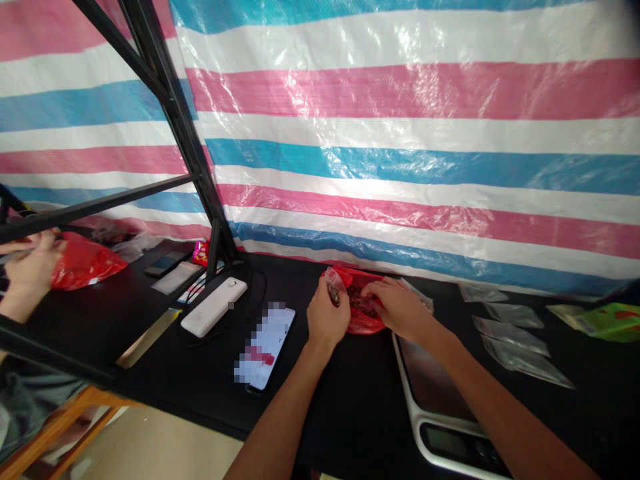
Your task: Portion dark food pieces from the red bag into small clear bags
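My left hand (327, 313) is closed around a small clear plastic bag (335, 280) with dark bits inside, held upright at the left edge of an open red plastic bag (367, 323). Small dark brown pieces (361, 301) lie in the red bag. Over its right side, my right hand (400, 303) dips curled fingers among these pieces; whatever is between the fingertips is hidden. Under my right forearm lies a kitchen scale (435, 380) with a silver rim. Behind my right hand, part of another clear bag (420, 293) shows.
Several flat clear bags (515, 340) and a green packet (610, 321) lie at right. Left are a phone (273, 353), a white power strip (215, 307) with black cables and a black metal frame (173, 113). Beyond it, a co-worker's hand (35, 263) touches another red bag (85, 263).
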Available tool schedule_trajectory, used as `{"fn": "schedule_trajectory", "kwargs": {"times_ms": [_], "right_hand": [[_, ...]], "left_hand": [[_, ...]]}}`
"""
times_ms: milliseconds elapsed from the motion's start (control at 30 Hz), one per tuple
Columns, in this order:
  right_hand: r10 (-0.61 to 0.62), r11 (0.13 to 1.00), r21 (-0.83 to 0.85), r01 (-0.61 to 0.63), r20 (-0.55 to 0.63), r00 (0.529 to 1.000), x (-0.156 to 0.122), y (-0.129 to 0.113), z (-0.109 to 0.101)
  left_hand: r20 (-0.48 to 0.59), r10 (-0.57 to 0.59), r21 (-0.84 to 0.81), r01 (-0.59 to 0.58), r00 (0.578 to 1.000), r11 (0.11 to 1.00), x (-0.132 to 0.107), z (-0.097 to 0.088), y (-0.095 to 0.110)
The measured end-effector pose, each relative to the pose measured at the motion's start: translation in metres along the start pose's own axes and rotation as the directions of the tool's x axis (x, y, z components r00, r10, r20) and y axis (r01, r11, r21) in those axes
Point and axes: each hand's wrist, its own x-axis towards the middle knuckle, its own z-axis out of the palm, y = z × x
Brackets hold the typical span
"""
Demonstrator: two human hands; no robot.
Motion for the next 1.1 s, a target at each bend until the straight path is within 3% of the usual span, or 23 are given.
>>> {"fn": "schedule_trajectory", "kwargs": {"times_ms": [167,433,567,700,833,933,1100], "right_hand": [[-0.015,1.0,0.013,0.015,0.03,0.999,0.0,-0.003,0.002],[-0.049,0.999,0.002,0.049,0.023,0.999,-0.007,-0.003,-0.011],[-0.057,0.982,0.181,0.051,0.025,0.998,-0.007,-0.009,0.001],[-0.007,0.91,0.415,0.018,-0.028,1.0,-0.003,-0.013,0.017],[0.1,0.809,0.586,-0.048,-0.058,0.993,-0.007,-0.006,0.015],[0.138,0.765,0.643,-0.031,-0.117,0.983,-0.017,0.004,0.005],[0.211,0.68,0.733,0.025,-0.228,0.951,-0.03,0.009,-0.016]], "left_hand": [[0.046,-0.005,0.05,0.003,0.999,0.999,-0.003,-0.001,0.004],[0.051,0.03,0.062,-0.034,0.998,0.998,-0.003,0.002,0.001],[0.057,0.022,0.047,-0.024,0.998,0.999,-0.002,0.003,0.001],[0.037,0.028,-0.013,-0.027,0.999,1.0,-0.002,0.005,-0.002],[-0.074,0.17,-0.049,-0.173,0.983,0.984,-0.001,0.007,-0.008],[-0.134,0.257,-0.062,-0.267,0.957,0.962,0.0,0.008,-0.01],[0.011,0.391,-0.149,-0.385,0.92,0.911,-0.005,0.01,-0.005]]}}
